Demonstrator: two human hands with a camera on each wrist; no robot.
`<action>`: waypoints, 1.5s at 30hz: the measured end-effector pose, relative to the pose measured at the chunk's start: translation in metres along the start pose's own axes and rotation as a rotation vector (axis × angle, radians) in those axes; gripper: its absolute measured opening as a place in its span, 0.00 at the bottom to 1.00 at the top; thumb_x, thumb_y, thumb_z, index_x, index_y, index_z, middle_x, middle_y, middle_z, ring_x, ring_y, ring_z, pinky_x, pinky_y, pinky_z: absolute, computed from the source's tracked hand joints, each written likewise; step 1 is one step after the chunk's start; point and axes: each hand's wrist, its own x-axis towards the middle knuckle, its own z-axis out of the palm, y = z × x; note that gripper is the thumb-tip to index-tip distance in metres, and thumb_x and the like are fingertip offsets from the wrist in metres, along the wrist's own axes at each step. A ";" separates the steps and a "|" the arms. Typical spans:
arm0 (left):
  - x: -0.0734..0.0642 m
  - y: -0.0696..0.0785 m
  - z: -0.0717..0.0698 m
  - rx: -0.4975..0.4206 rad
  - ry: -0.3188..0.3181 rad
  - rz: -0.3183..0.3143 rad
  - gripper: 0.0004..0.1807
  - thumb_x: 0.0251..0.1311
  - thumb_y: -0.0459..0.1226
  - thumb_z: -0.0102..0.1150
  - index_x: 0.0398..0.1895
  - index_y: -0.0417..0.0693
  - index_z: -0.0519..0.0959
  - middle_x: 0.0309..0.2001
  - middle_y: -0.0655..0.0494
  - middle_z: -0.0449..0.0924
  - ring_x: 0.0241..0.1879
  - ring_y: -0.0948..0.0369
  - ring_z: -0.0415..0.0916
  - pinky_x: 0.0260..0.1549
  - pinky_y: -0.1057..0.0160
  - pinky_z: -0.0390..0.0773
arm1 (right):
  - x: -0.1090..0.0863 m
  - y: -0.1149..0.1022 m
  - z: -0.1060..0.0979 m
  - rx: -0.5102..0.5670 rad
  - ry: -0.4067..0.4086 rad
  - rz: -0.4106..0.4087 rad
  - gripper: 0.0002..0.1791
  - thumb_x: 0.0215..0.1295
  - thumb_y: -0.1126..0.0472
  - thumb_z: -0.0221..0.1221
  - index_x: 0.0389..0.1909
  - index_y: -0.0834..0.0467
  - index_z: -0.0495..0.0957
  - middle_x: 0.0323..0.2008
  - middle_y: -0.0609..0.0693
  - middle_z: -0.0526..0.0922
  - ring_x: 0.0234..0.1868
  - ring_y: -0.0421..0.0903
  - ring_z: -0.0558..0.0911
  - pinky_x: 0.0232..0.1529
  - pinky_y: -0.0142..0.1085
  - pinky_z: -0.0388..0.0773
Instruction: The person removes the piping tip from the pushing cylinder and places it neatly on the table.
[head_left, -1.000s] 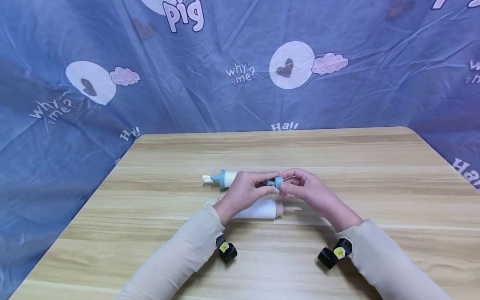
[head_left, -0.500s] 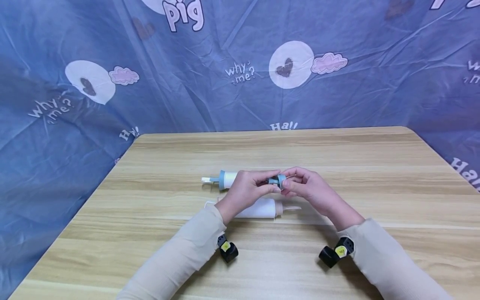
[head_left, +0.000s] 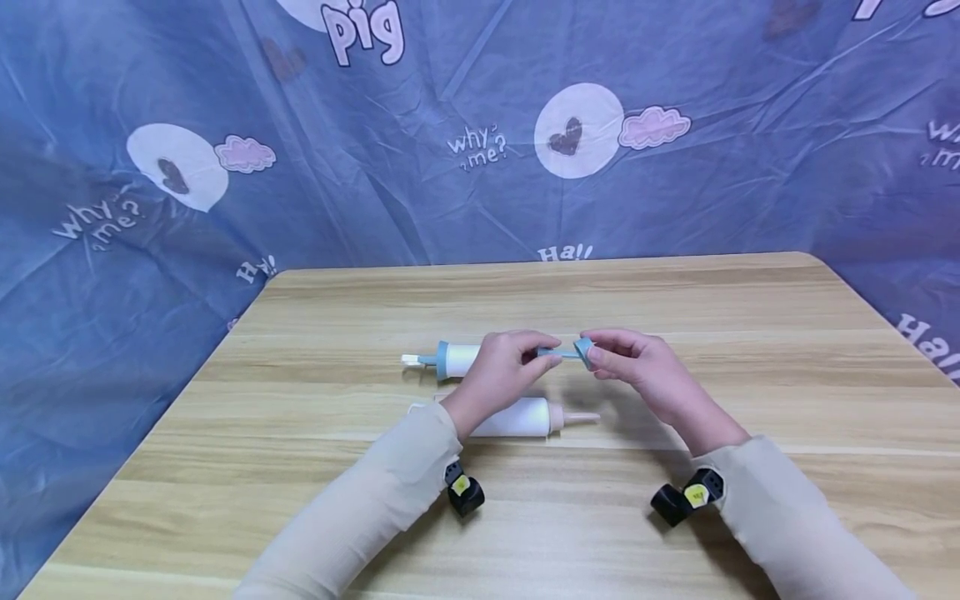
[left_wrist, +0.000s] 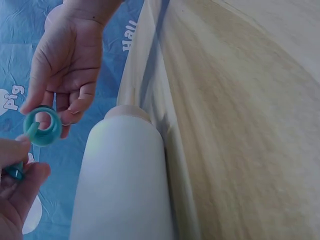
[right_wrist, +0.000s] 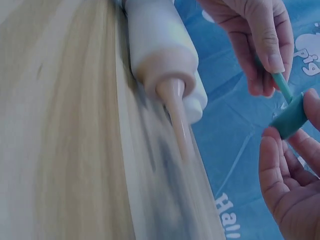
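Note:
Between my two hands is a teal ring-shaped cap [head_left: 583, 353] with a thin strip running from it toward the left. My right hand [head_left: 641, 367] pinches the ring by its edge. The strip's other end is pinched between thumb and fingers of my left hand [head_left: 504, 367], which hide much of it. In the left wrist view the round opening of the ring faces the camera. Under my left forearm lies a white squeeze bottle [head_left: 517, 418] with a pink collar and tapered nozzle [head_left: 581, 417]. Behind it lies a second white bottle [head_left: 461, 360], partly covered by my left hand.
The second bottle has a blue collar [head_left: 442, 360] and a white-tipped blue piece [head_left: 411, 360] at its left end. Both bottles lie on a wooden table [head_left: 675, 300]. A blue printed cloth [head_left: 375, 192] hangs behind the table.
The right hand has moved right and slightly up with the ring, away from the left hand. The strip between them now shows stretched across the gap. The bottles stay in place.

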 end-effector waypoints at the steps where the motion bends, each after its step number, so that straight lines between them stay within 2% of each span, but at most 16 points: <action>1: 0.002 0.001 0.001 0.000 -0.003 -0.014 0.13 0.60 0.38 0.59 0.45 0.43 0.82 0.38 0.54 0.83 0.26 0.67 0.71 0.27 0.74 0.72 | 0.000 0.001 -0.002 -0.015 0.011 0.000 0.28 0.64 0.55 0.57 0.60 0.69 0.67 0.38 0.36 0.80 0.40 0.36 0.79 0.43 0.29 0.77; 7: 0.012 0.006 0.009 -0.058 0.014 -0.073 0.11 0.59 0.36 0.60 0.42 0.43 0.83 0.39 0.54 0.83 0.27 0.68 0.71 0.27 0.74 0.72 | -0.003 0.002 -0.014 -0.121 0.081 0.009 0.30 0.63 0.54 0.59 0.60 0.67 0.67 0.38 0.39 0.77 0.38 0.34 0.79 0.42 0.28 0.77; 12: 0.018 0.011 0.016 -0.148 0.029 -0.127 0.10 0.57 0.35 0.61 0.41 0.43 0.83 0.30 0.55 0.82 0.23 0.68 0.67 0.20 0.74 0.68 | -0.006 0.001 -0.023 -0.267 0.141 -0.007 0.30 0.61 0.52 0.60 0.59 0.66 0.70 0.41 0.49 0.79 0.37 0.32 0.76 0.38 0.26 0.75; 17: 0.026 0.014 0.022 -0.224 0.033 -0.200 0.08 0.57 0.34 0.61 0.40 0.44 0.83 0.23 0.57 0.77 0.21 0.67 0.64 0.19 0.73 0.65 | -0.007 0.002 -0.033 -0.378 0.185 -0.010 0.30 0.60 0.52 0.61 0.58 0.65 0.71 0.46 0.58 0.78 0.37 0.32 0.75 0.36 0.25 0.74; 23: 0.037 0.020 0.036 -0.299 0.061 -0.321 0.05 0.54 0.32 0.63 0.34 0.45 0.83 0.25 0.59 0.78 0.23 0.67 0.67 0.21 0.73 0.67 | -0.009 0.006 -0.043 -0.445 0.216 -0.020 0.29 0.58 0.55 0.63 0.56 0.68 0.72 0.43 0.61 0.77 0.35 0.33 0.75 0.34 0.24 0.75; 28: 0.045 0.026 0.053 -0.296 0.081 -0.415 0.02 0.50 0.32 0.66 0.27 0.48 0.83 0.24 0.62 0.79 0.24 0.69 0.69 0.23 0.73 0.70 | -0.010 0.011 -0.049 -0.487 0.236 -0.039 0.28 0.57 0.57 0.64 0.55 0.69 0.72 0.43 0.64 0.78 0.36 0.37 0.76 0.33 0.23 0.74; 34: 0.053 0.029 0.071 -0.291 0.082 -0.472 0.02 0.48 0.30 0.66 0.26 0.46 0.83 0.24 0.62 0.78 0.23 0.69 0.68 0.23 0.73 0.69 | -0.012 0.018 -0.057 -0.528 0.223 -0.015 0.27 0.59 0.58 0.62 0.56 0.68 0.71 0.45 0.64 0.77 0.44 0.55 0.78 0.35 0.23 0.74; 37: 0.057 0.028 0.079 -0.279 0.067 -0.500 0.03 0.48 0.30 0.66 0.27 0.44 0.83 0.25 0.60 0.80 0.23 0.68 0.69 0.24 0.73 0.70 | -0.014 0.020 -0.062 -0.541 0.205 0.003 0.27 0.59 0.58 0.61 0.57 0.68 0.71 0.47 0.65 0.76 0.47 0.60 0.77 0.39 0.30 0.76; 42: 0.063 0.026 0.091 -0.212 0.051 -0.512 0.04 0.48 0.29 0.64 0.25 0.46 0.84 0.28 0.60 0.82 0.26 0.68 0.70 0.31 0.72 0.70 | -0.012 0.024 -0.069 -0.567 0.162 0.045 0.27 0.60 0.60 0.60 0.58 0.67 0.70 0.50 0.66 0.75 0.50 0.62 0.75 0.47 0.47 0.75; 45: 0.066 0.026 0.096 -0.177 0.050 -0.520 0.05 0.48 0.28 0.64 0.24 0.47 0.84 0.27 0.62 0.82 0.27 0.67 0.69 0.32 0.71 0.70 | -0.008 0.026 -0.073 -0.569 0.141 0.061 0.27 0.59 0.61 0.59 0.58 0.68 0.69 0.50 0.66 0.75 0.51 0.61 0.75 0.49 0.48 0.73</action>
